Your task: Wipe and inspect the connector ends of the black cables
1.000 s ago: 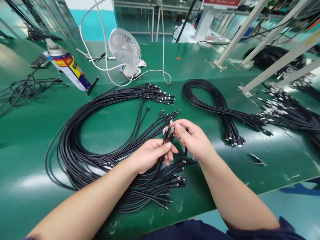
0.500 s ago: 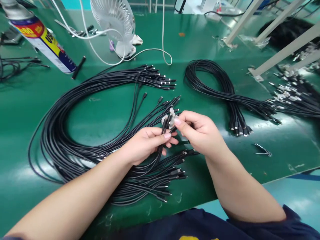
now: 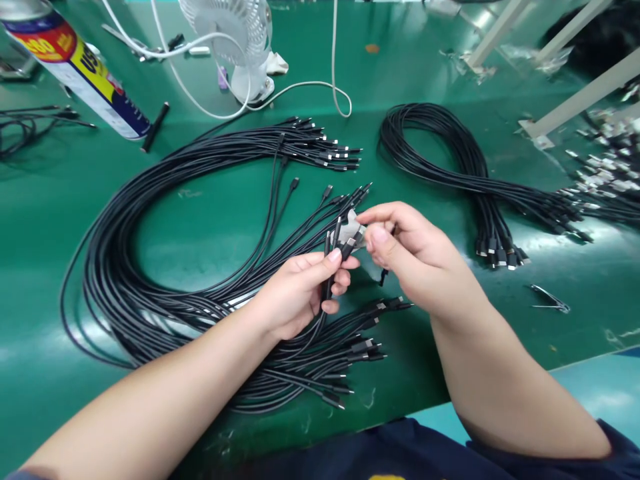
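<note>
My left hand is closed around the ends of several black USB cables, with their metal-tipped plugs pointing up and right past my thumb. My right hand pinches a thin greyish-white cloth right beside those plugs. Part of the cloth hangs below the right fingers. A slim black item also pokes out under that hand; its kind is unclear. Beneath my hands a large bundle of black cables lies in a curve, both sets of plugs toward the right.
A second looped cable bundle lies to the right, near a pile of plugs. Bent metal tweezers rest near the front edge. A spray can, a black rod and a white fan stand or lie behind. Pale posts rise at right.
My right hand has drawn slightly away from the left, and a plug's metal tip shows between them. The whole view has shifted a little.
</note>
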The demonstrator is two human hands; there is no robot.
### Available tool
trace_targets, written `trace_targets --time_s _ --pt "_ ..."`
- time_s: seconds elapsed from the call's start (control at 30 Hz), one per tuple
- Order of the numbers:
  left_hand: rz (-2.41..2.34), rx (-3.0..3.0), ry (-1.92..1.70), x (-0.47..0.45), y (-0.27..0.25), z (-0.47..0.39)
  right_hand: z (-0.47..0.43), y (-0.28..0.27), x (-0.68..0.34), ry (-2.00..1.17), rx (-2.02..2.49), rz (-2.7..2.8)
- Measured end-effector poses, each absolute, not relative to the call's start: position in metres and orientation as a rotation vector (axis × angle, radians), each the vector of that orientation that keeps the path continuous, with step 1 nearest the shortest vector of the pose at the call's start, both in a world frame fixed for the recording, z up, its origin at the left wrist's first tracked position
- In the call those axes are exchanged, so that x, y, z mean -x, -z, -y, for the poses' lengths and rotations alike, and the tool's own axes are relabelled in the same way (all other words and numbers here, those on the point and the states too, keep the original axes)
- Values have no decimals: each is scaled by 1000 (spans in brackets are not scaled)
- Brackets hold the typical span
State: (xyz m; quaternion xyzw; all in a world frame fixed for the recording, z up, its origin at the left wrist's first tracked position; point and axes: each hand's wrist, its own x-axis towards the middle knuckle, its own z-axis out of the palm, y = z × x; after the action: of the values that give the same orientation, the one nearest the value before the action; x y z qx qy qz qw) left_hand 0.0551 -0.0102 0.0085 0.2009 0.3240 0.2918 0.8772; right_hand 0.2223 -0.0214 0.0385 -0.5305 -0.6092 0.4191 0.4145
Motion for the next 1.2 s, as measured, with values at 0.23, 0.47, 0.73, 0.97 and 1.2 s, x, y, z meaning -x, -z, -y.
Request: trace_targets --time_s 0.23,0.47,0.73,0.97,1.2 --pt "-688 -345 -577 -53 -9 9 23 -25 -225 -671 1385 1713" --pt "-715 -317 -613 -54 -12 8 24 -32 -222 -532 1436 1825" --pt "-811 -392 -801 -57 -5 9 24 -27 -215 -993 1359 1724" --pt "-847 -435 -881 -59 -4 10 22 -22 -213 -1075 1318 1644" --pt "-911 -503 -936 -60 -2 12 22 -21 -213 -1115 1299 1587"
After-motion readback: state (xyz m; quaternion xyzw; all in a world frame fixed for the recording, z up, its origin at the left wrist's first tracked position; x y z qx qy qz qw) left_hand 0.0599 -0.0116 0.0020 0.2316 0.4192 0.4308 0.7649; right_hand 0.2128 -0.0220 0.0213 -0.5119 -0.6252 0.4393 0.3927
